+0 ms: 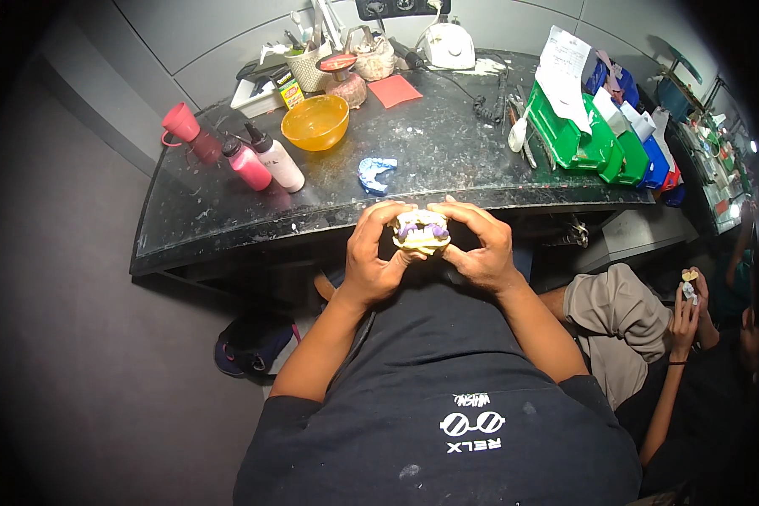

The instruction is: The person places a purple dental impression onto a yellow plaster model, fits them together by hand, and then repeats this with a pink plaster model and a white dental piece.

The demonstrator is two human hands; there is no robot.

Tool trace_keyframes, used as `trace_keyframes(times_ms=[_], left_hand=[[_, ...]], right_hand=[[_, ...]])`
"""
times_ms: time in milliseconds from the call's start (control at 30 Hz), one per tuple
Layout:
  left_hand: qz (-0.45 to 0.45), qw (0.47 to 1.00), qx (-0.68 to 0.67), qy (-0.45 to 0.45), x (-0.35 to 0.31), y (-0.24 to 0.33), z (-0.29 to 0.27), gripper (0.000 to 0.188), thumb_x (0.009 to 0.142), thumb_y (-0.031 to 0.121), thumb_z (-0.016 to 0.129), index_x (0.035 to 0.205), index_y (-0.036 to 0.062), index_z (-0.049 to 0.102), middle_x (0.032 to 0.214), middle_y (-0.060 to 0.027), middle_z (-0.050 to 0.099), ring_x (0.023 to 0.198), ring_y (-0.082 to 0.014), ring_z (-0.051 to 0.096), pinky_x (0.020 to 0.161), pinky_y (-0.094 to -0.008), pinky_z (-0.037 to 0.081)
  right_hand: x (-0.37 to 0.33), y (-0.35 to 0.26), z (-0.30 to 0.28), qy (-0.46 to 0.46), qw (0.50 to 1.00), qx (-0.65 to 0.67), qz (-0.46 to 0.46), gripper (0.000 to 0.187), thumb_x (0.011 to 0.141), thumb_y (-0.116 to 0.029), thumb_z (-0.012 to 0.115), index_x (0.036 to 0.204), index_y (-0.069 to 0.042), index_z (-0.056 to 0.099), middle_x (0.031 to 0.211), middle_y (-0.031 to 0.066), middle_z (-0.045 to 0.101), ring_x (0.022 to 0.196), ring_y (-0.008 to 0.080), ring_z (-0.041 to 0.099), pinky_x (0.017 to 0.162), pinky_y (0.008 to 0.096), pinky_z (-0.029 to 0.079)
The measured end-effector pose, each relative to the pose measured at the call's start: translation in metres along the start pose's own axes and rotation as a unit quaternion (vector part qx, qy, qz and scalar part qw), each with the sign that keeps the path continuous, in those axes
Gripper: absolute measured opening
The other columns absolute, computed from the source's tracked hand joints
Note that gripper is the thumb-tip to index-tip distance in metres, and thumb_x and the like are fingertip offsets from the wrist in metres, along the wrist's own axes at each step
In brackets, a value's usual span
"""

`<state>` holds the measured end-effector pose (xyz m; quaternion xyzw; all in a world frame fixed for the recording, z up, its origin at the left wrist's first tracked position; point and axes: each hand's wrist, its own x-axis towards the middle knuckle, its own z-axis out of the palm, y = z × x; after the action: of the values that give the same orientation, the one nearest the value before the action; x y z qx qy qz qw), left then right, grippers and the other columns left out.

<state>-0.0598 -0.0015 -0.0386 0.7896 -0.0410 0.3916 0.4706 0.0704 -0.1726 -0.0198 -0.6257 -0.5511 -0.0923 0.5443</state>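
Between my two hands, just off the bench's front edge, is a pale yellow dental model [422, 236] with upper and lower parts together and purple material along the teeth. My left hand [375, 251] grips its left side, fingers on top and thumb below. On the other side my right hand [485, 244] holds it the same way, fingers and thumb curled round it. Beyond the hands a blue horseshoe-shaped dental piece [374, 174] lies on the bench, apart from both hands.
On the black bench [447, 160] stand a pink bottle [246, 165], a whitish bottle [277, 160], a red cup [181, 125] and an orange bowl [315, 123]. Green trays [565, 135] with papers sit at right. A co-worker's hands [688, 316] hold a small pale piece at far right.
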Motion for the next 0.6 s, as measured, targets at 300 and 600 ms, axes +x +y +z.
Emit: trace_keyframes(times_ms=[300, 600], left_hand=[[0.054, 0.998, 0.033, -0.001, 0.0029, 0.0029, -0.0006, 0.060, 0.083, 0.032, 0.087, 0.127, 0.0011, 0.061, 0.124, -0.0159, 0.068, 0.115, -0.0273, 0.064, 0.099, -0.0374, 0.050], [0.053, 0.998, 0.035, -0.001, 0.0026, 0.0019, -0.0003, 0.060, 0.082, 0.029, 0.087, 0.128, 0.0009, 0.061, 0.124, -0.0156, 0.068, 0.115, -0.0276, 0.064, 0.098, -0.0373, 0.050]], right_hand=[[0.0016, 0.0007, 0.0000, -0.002, 1.000, 0.006, -0.006, 0.048, 0.071, 0.000, 0.078, 0.118, 0.000, 0.070, 0.118, 0.0158, 0.074, 0.113, 0.0334, 0.071, 0.106, 0.0427, 0.052], [-0.0002, 0.0034, -0.0001, 0.000, 1.000, -0.003, -0.007, 0.048, 0.071, -0.002, 0.076, 0.118, 0.000, 0.070, 0.118, 0.0157, 0.074, 0.114, 0.0342, 0.071, 0.106, 0.0429, 0.053]])
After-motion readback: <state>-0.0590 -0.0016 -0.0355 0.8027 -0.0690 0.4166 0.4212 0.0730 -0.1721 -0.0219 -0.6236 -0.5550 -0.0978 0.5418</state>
